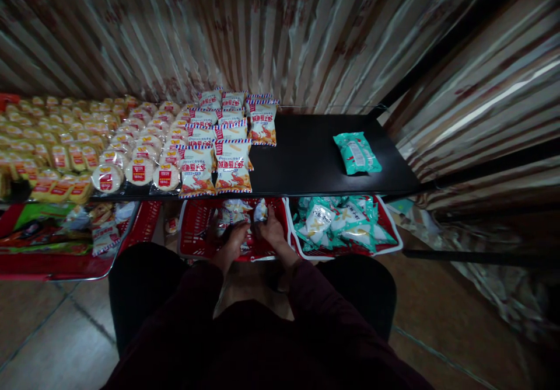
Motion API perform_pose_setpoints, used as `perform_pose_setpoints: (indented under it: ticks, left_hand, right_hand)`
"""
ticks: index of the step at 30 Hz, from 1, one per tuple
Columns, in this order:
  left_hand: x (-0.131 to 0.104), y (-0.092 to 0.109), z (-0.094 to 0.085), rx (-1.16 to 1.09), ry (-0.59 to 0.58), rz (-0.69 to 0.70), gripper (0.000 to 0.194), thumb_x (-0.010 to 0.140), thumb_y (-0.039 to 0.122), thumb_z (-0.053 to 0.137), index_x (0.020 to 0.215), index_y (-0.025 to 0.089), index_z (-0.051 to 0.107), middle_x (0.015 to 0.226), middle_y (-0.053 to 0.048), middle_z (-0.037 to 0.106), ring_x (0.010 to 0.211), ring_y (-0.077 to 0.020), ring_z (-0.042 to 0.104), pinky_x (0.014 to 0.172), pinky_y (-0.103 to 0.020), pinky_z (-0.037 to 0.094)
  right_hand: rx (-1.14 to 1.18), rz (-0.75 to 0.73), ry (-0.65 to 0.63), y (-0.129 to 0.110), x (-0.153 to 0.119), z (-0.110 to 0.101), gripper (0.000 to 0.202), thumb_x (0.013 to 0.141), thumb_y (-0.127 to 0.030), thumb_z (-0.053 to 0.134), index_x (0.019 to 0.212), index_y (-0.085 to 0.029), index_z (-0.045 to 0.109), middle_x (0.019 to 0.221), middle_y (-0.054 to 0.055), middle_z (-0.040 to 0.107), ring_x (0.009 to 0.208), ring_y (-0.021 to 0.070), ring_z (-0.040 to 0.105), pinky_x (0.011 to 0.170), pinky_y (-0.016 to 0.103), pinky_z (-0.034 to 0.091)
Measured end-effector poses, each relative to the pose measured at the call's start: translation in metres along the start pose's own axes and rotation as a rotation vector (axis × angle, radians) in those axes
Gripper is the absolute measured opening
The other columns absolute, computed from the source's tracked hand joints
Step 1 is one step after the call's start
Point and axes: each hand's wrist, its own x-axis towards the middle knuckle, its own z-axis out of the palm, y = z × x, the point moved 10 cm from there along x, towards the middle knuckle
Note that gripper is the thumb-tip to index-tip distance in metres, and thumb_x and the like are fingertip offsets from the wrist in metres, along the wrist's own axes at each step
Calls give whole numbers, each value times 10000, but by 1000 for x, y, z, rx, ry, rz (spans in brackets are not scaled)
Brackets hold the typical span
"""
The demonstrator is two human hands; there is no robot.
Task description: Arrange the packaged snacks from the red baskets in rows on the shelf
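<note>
Both hands reach down into a red plastic basket below the black shelf's front edge. My left hand is closed at the near edge of a white snack bag with a striped border; its fingertips are partly hidden in the dark. My right hand grips a small white and blue snack bag at the basket's right side. Above, on the shelf, matching snack bags with red lettering stand in rows.
Round white packaged crackers and yellow packaged cakes fill the black shelf's left. One teal bag lies on its right. A basket of teal bags sits right of mine; a red basket with mixed packets is at left. Curtains hang behind.
</note>
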Motion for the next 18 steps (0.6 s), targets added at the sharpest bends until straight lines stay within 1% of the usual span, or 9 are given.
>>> perform_pose_setpoints:
  ticks: [3, 6, 9, 11, 15, 16, 18]
  left_hand:
    - [-4, 8, 7, -64, -41, 41, 415, 776, 387, 600, 1158, 228, 570, 1200, -79, 618, 1055, -179, 589, 851, -287, 478]
    - [-10, 15, 16, -113, -109, 75, 488, 761, 377, 609, 1223, 234, 537, 1241, -79, 603, 1088, -202, 582, 872, -316, 471]
    - [-16, 21, 20, -138, -144, 126, 517, 737, 392, 639, 1216, 218, 555, 1219, -98, 615, 1089, -234, 581, 874, -341, 470]
    - [-17, 22, 19, -157, -144, 140, 487, 734, 398, 647, 1178, 210, 581, 1187, -103, 631, 1075, -242, 587, 874, -343, 468]
    - [-14, 16, 11, -175, -100, 95, 438, 721, 391, 672, 1122, 234, 587, 1146, -71, 648, 1068, -241, 589, 860, -343, 464]
    - [-13, 15, 9, -190, -90, 83, 446, 698, 382, 695, 1105, 236, 588, 1131, -67, 653, 1065, -243, 591, 846, -339, 468]
    - [-11, 11, 7, -244, -82, 53, 475, 632, 354, 748, 1064, 231, 593, 1076, -69, 669, 1037, -250, 606, 804, -330, 480]
  right_hand:
    - [39, -33, -17, -5, -12, -4, 659, 803, -224, 525, 1423, -140, 317, 1223, 140, 630, 1056, 263, 641, 899, 337, 469]
    - [69, -146, -31, -19, -26, -1, 636, 810, -239, 526, 1413, -181, 331, 1260, 103, 608, 1132, 237, 595, 959, 343, 439]
    - [57, -261, -8, -32, -40, 5, 605, 803, -269, 546, 1380, -177, 388, 1343, 115, 539, 1238, 250, 506, 1048, 393, 361]
    - [39, -315, -2, -38, -47, 9, 566, 796, -263, 548, 1342, -157, 443, 1360, 131, 521, 1266, 260, 473, 1082, 417, 314]
    - [89, -400, -5, -45, -52, 13, 465, 787, -190, 506, 1248, -146, 550, 1328, 129, 553, 1260, 250, 469, 1089, 427, 307]
    - [132, -392, 8, -43, -50, 11, 445, 787, -170, 489, 1224, -154, 571, 1317, 120, 564, 1255, 242, 473, 1090, 425, 312]
    - [250, -326, 42, -33, -44, 5, 425, 783, -142, 465, 1186, -174, 597, 1299, 96, 579, 1245, 222, 484, 1092, 409, 325]
